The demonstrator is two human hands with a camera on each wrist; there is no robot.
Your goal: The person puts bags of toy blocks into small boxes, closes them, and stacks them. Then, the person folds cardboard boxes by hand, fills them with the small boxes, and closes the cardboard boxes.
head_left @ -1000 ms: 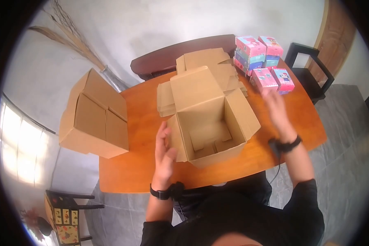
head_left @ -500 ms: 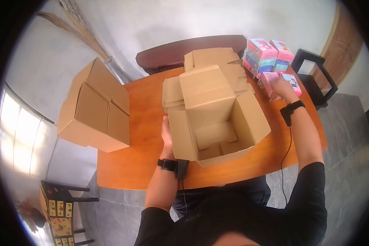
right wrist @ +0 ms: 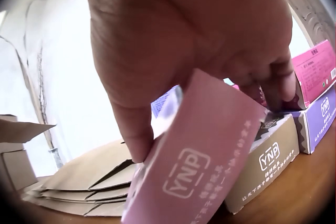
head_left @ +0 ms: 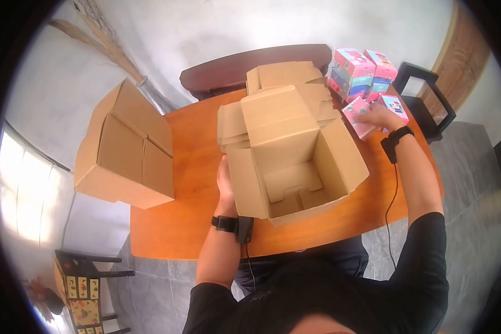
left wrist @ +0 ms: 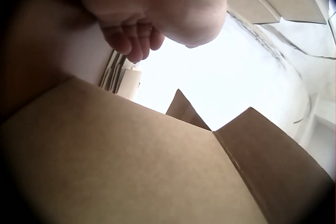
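Note:
An open cardboard box (head_left: 295, 172) stands at the table's middle with its flaps spread. My left hand (head_left: 225, 183) is at the box's left side, mostly behind the left flap; in the left wrist view the hand (left wrist: 157, 8) has its fingers loosely bent near the cardboard wall (left wrist: 121, 155). At the right, my right hand (head_left: 385, 116) grips a small pink box (head_left: 358, 118), tilted. The right wrist view shows the hand (right wrist: 194, 40) with its thumb on one side of the pink box (right wrist: 202, 150), above a brown one (right wrist: 270, 161).
Stacked small boxes (head_left: 352, 72) stand at the table's back right. Flattened cardboard (head_left: 234, 125) lies behind the open box. A large closed carton (head_left: 129, 153) stands at the left, near a vase of dried stems (head_left: 153, 99). A black chair (head_left: 426, 103) is beyond the right edge.
My right hand has reached the small boxes, gripped the pink one and tilted it up to the left. My left hand has moved in against the open box's left side.

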